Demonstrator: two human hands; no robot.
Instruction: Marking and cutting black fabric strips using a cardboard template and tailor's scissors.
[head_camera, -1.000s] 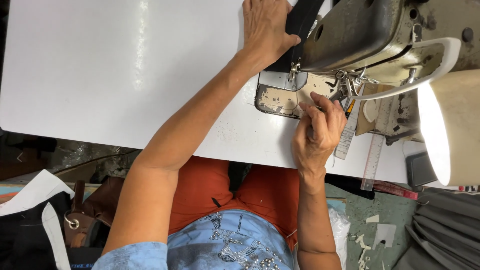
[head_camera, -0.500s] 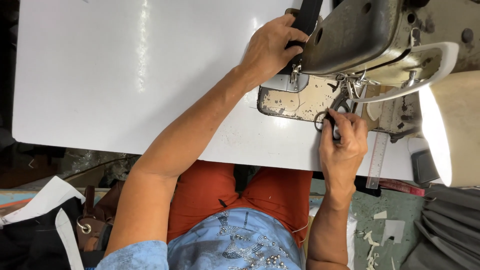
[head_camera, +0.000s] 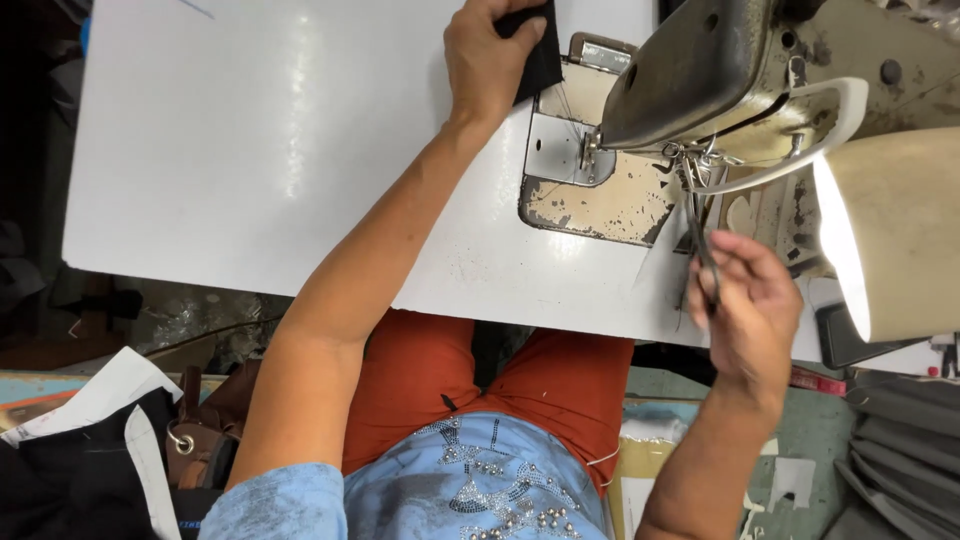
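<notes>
My left hand (head_camera: 492, 62) grips a black piece of fabric (head_camera: 540, 55) on the white table (head_camera: 250, 140), just behind the metal needle plate (head_camera: 560, 150) of the worn sewing machine (head_camera: 720, 70). My right hand (head_camera: 750, 305) is at the table's near edge, to the right of the plate, pinching small dark thread scissors (head_camera: 702, 250) that point up toward the presser foot (head_camera: 590, 150). The needle area is uncovered.
A bright lamp shade (head_camera: 890, 220) glares at the right edge. A metal ruler (head_camera: 790, 215) lies beside the machine base. Dark fabric and white pieces (head_camera: 90, 450) sit on the floor at lower left, with a brown bag (head_camera: 205, 440). Grey cloth (head_camera: 900, 460) is stacked lower right.
My left hand pulled the black fabric back away from the needle. My right hand drew away from the plate toward the table's edge with the scissors. The camera view shifted closer.
</notes>
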